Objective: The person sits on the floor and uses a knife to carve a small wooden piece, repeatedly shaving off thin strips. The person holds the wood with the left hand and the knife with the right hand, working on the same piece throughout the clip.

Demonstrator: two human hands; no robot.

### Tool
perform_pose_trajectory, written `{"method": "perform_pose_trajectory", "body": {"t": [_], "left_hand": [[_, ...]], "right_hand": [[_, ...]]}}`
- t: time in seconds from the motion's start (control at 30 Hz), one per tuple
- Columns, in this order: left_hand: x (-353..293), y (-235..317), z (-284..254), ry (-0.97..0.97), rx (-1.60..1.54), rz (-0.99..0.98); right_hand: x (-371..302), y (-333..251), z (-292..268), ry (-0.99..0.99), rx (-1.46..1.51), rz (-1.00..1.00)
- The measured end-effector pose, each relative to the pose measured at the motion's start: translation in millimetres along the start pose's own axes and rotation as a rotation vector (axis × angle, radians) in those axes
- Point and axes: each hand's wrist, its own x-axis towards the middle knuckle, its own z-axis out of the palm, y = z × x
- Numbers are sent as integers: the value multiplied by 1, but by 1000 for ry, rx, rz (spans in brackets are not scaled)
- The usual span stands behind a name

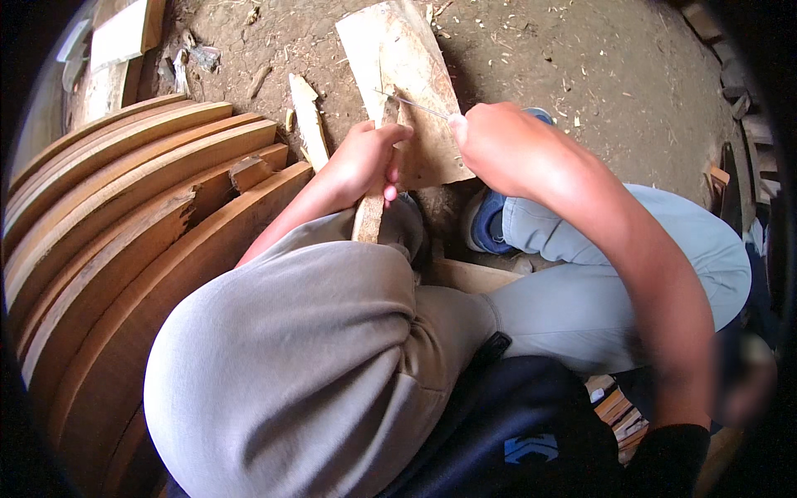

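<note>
My left hand is closed around a narrow wooden stick, which slants up between my knees. In the fist of my right hand is a thin metal tool that looks like a slim knife; its handle is hidden by my fingers. The thin metal part reaches left across the upper end of the stick; whether it touches the wood I cannot tell. Behind both hands is a broad, pale wooden slab, with the stick's top in front of it.
Long planks are stacked at my left. A pale wood offcut lies on the dirt floor among scattered chips. My blue shoe is close to the slab's lower edge. More wood pieces show beneath my right arm.
</note>
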Motion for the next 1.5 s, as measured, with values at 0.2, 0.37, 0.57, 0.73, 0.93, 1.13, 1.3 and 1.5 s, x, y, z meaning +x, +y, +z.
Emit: {"method": "perform_pose_trajectory", "body": {"t": [0.2, 0.37, 0.57, 0.73, 0.93, 1.13, 1.3, 1.5], "left_hand": [[0, -1, 1, 22, 22, 16], [6, -7, -2, 61, 74, 57], [4, 3, 9, 79, 237, 72], [-2, -1, -1, 55, 163, 67], [4, 0, 1, 7, 106, 52], [6, -2, -4, 5, 99, 46], [1, 3, 1, 20, 112, 30], [1, 3, 3, 38, 129, 29]], "right_hand": [[-2, -11, -12, -55, 2, 65], [-2, -22, -19, -17, -44, 166], [-5, -47, -34, -120, -206, 249], [7, -48, -28, -106, -136, 199], [10, 2, 3, -6, 58, 71], [-1, 2, 1, -18, 26, 50], [-4, 0, -2, -24, 38, 99], [-4, 1, 4, -12, 23, 85]]}}
